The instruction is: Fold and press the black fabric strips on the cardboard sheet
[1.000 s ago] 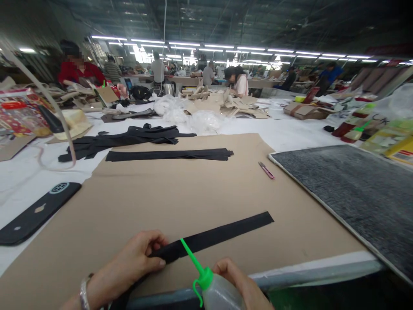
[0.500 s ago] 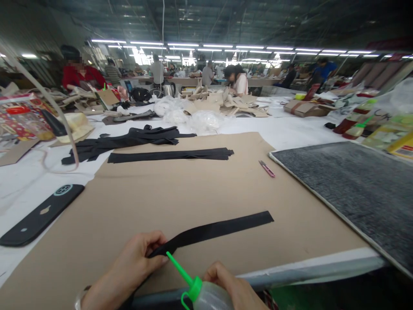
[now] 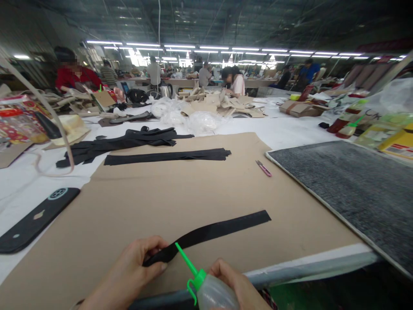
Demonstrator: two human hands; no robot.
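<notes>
Brown paper (image 3: 193, 189) spreads wide; the bottle (image 3: 215, 297) is cut off below.

Slanting the left forearm (image 3: 105, 290) in from the lower left, holding the left hand (image 3: 138, 259) in a pinch, curling its fingers (image 3: 155, 242) on the far side and pointing the thumb (image 3: 157, 269) rightward on the near side. Holding the right hand (image 3: 237, 282) near it, slightly lower, bending the topmost finger (image 3: 221, 266) leftward in a grip.

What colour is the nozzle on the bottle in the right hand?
Bright green nozzle, seen in the head view.
</notes>
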